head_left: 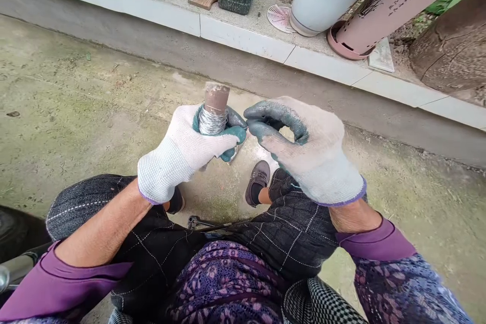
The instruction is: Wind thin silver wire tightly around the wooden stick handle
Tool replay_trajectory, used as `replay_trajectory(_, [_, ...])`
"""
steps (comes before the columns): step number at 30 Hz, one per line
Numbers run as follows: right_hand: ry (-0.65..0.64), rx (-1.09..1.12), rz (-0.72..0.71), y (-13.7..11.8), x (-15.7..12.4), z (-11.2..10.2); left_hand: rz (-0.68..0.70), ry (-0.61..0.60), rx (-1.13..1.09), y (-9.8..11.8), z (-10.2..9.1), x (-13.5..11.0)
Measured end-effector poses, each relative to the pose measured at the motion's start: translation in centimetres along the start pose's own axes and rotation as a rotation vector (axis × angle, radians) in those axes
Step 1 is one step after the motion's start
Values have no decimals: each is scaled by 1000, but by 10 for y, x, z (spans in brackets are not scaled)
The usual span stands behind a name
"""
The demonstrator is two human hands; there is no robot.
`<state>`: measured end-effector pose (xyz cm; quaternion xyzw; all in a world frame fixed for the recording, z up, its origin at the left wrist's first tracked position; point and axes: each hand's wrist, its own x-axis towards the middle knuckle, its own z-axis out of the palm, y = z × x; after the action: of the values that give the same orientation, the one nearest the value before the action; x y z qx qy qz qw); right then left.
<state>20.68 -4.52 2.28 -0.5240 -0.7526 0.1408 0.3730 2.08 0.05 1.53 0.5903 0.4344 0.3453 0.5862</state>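
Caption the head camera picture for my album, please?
Gloved left hand grips a silver wire coil; right hand hovers beside it.

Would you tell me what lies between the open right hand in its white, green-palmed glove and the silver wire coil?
In the head view, green-coated fingers of the left hand lie between the right hand and the silver wire coil.

On my feed, a coil of thin silver wire (212, 120) sits wound around a brown tube (216, 99), standing nearly upright, its top end poking out above the gloved left hand (178, 149) clasped around it.
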Motion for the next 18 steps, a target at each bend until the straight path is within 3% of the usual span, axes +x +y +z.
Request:
replay_trajectory(4, [-13, 54, 25, 0, 0, 0, -25, 12, -59, 0, 0, 0])
replay_trajectory(9, [-29, -76, -34, 0, 1, 2, -24, 5, -63, -3, 3, -1])
replay_trajectory(13, [-28, -172, -26, -2, 3, 3, 1, 72, -113, -3, 7, -1])
replay_trajectory(18, [-40, -114, 9, -1, 3, 4, 23, 100, -180, -3, 6, 2])
